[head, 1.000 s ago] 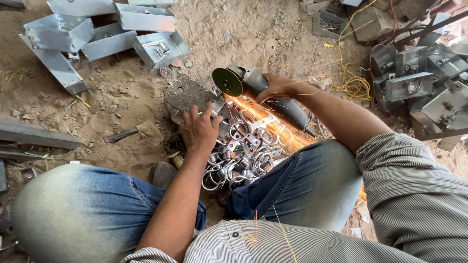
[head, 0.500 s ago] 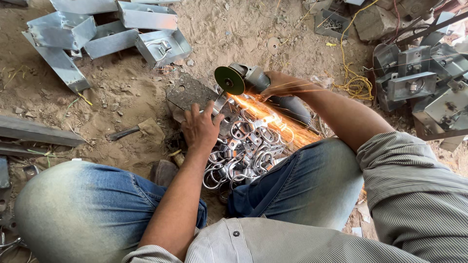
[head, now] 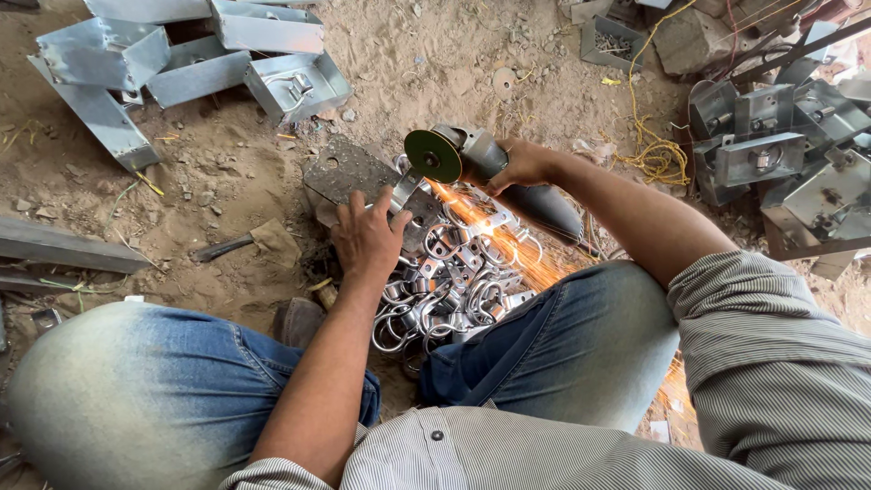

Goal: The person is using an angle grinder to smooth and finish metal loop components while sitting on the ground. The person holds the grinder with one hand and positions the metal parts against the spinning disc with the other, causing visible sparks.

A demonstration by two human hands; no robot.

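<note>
Looking down from the head camera, I see a person seated on sandy ground (head: 426, 54) with knees in faded blue jeans spread wide, so the work sits between the legs and within reach of both arms. The right hand (head: 524, 163) is closed around the grey body of a handheld angle grinder with a dark green disc (head: 433, 156), tilted so the disc edge meets a small bent silver metal clamp piece (head: 406, 189). The left hand (head: 367, 238) presses flat, fingers spread, on that piece against a flat rusty steel plate with holes (head: 349, 170), which serves as a firm base under it. Orange sparks (head: 494, 238) stream toward the right thigh, away from the left hand. Just beside the plate lies a heap of shiny metal ring clamps (head: 445, 290), close at hand. A hammer with a dark handle (head: 245, 243) rests on the dirt to the left, and folded galvanised steel brackets (head: 181, 63) lie well apart at the top
</note>
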